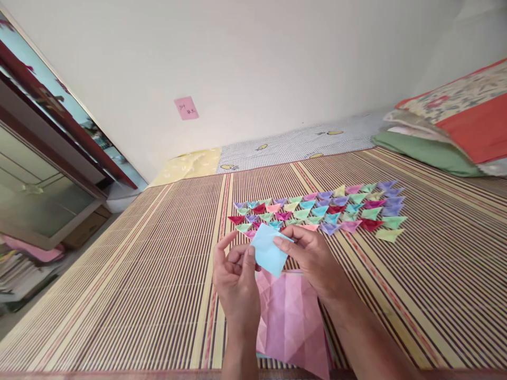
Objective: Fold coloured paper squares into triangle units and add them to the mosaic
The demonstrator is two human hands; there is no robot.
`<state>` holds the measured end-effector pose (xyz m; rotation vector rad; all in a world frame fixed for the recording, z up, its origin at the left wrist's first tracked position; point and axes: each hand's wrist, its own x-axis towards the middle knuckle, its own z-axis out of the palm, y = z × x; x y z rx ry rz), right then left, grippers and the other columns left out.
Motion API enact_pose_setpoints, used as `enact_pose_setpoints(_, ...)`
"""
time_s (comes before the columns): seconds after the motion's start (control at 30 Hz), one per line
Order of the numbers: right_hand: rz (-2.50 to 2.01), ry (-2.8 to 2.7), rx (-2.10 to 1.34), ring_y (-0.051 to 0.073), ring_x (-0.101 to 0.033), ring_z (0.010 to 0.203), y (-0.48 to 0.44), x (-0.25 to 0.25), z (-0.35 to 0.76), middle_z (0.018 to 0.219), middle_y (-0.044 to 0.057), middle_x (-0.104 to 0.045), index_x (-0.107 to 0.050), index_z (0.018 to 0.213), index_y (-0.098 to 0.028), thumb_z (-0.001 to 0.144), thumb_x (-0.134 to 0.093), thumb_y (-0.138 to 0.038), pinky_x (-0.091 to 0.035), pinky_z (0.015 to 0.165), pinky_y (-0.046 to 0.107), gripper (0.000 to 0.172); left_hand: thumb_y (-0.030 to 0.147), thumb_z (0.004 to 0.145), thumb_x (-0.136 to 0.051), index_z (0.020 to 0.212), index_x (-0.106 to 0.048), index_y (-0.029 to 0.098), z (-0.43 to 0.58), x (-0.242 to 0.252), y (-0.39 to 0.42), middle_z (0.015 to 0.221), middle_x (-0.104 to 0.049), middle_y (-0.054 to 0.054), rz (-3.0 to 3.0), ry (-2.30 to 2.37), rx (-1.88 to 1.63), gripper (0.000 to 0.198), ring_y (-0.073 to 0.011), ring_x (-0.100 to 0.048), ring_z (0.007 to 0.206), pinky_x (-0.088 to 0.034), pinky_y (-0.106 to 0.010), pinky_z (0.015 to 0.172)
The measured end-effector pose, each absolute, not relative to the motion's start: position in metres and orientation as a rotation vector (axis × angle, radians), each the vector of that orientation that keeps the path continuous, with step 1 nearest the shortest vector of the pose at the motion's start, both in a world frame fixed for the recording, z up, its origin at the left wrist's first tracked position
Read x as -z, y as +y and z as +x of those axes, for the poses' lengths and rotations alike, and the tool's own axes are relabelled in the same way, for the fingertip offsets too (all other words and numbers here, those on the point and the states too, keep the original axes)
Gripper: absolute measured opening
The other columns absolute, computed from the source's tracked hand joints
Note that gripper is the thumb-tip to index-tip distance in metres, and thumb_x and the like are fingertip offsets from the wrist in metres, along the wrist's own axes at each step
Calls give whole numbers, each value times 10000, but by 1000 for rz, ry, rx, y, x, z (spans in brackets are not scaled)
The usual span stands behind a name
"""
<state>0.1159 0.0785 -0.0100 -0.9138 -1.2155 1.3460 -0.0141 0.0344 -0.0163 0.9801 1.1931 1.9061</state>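
A small light-blue square of paper (268, 254) is held up between my two hands, turned so that a corner points down. My left hand (238, 274) pinches its left corner between thumb and fingers, with the index finger lifted away. On the opposite corner, my right hand (307, 253) grips with the thumb on the front and fingers behind. Below lies a larger creased pink sheet (293, 322), partly covered by my hands. Just beyond are rows of small folded paper boats (317, 210) in many colours; the nearest ones are partly hidden by my hands and the blue paper.
Everything rests on a striped bamboo mat (150, 274). A folded stack of bedding (455, 126) is at the far right, and a checked cloth (285, 145) runs along the wall. A pink note (186, 107) is on the wall. A door (35, 184) stands at the left.
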Motion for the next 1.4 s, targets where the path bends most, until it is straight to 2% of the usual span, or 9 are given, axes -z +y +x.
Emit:
enact_pose_setpoints(0.1, -918, -1219, -1352, 141, -525, 651, 78, 9, 118, 662, -14, -577, -644, 706, -183, 830, -749, -439, -431, 629, 276, 303, 319, 919, -764, 1127, -661, 222, -23, 17, 35, 791, -715, 6, 1097, 1187, -1882, 252, -117, -642, 680, -529, -215, 663)
enact_pose_setpoints(0.2, -909, -1242, -1373, 135, -523, 640, 77, 9, 119, 663, -17, -571, -648, 716, -180, 839, -751, -452, -429, 614, 270, 315, 319, 922, -751, 1034, -779, 215, -37, 16, 35, 936, -754, -50, 1343, 1220, -1661, 155, -140, -656, 766, -530, -227, 690)
enact_pose_setpoints(0.37, -881, -1328, -1519, 106, -468, 562, 75, 11, 118, 612, -47, -494, -632, 705, -181, 819, -785, -498, -413, 537, 244, 369, 345, 868, -805, 940, -863, 218, -53, 20, 37, 824, -773, -56, 1212, 1064, -1399, 157, -149, -649, 730, -516, -228, 670)
enact_pose_setpoints(0.57, -786, -1379, -1406, 183, -689, 865, 77, 14, 120, 937, 27, -713, -726, 1047, -220, 884, -749, -384, -566, 786, 321, 232, 373, 683, -937, 888, -877, 174, -53, 22, 43, 817, -800, -89, 811, 1005, -1449, 292, -135, -671, 713, -542, -201, 676)
enact_pose_setpoints(0.67, -781, -1480, -1355, 175, -687, 872, 79, 13, 125, 926, 35, -729, -754, 1027, -212, 938, -685, -344, -550, 801, 310, 173, 369, 653, -956, 855, -876, 158, -52, 19, 44, 797, -794, -91, 716, 972, -1466, 303, -111, -646, 662, -526, -175, 615)
enact_pose_setpoints(0.83, -755, -1520, -1410, 186, -680, 873, 79, 11, 131, 954, 37, -733, -750, 1037, -220, 892, -729, -309, -543, 775, 316, 172, 378, 603, -983, 810, -868, 130, -52, 17, 44, 754, -772, -76, 610, 942, -1460, 343, -106, -629, 613, -531, -186, 558)
enact_pose_setpoints(1.1, -771, -1721, -1181, 217, -653, 1115, 81, 9, 136, 1181, 33, -678, -803, 955, -275, 873, -769, -258, -486, 969, 362, 91, 380, 597, -979, 734, -855, 127, -49, 20, 46, 617, -700, -38, 593, 931, -1431, 313, -78, -564, 495, -478, -179, 454)
enact_pose_setpoints(1.2, -778, -1748, -1166, 218, -658, 1106, 79, 8, 138, 1146, 30, -685, -811, 902, -270, 891, -776, -296, -449, 1046, 394, 45, 372, 620, -963, 718, -850, 128, -48, 20, 45, 594, -698, -46, 620, 941, -1407, 286, -84, -565, 464, -465, -182, 434)
enact_pose_setpoints(1.4, -764, -1777, -1157, 230, -665, 1099, 76, 0, 138, 1098, 38, -704, -799, 896, -258, 929, -746, -340, -458, 1048, 413, 103, 373, 618, -965, 706, -842, 119, -48, 19, 45, 555, -668, -31, 609, 955, -1391, 295, -77, -555, 472, -465, -181, 466)
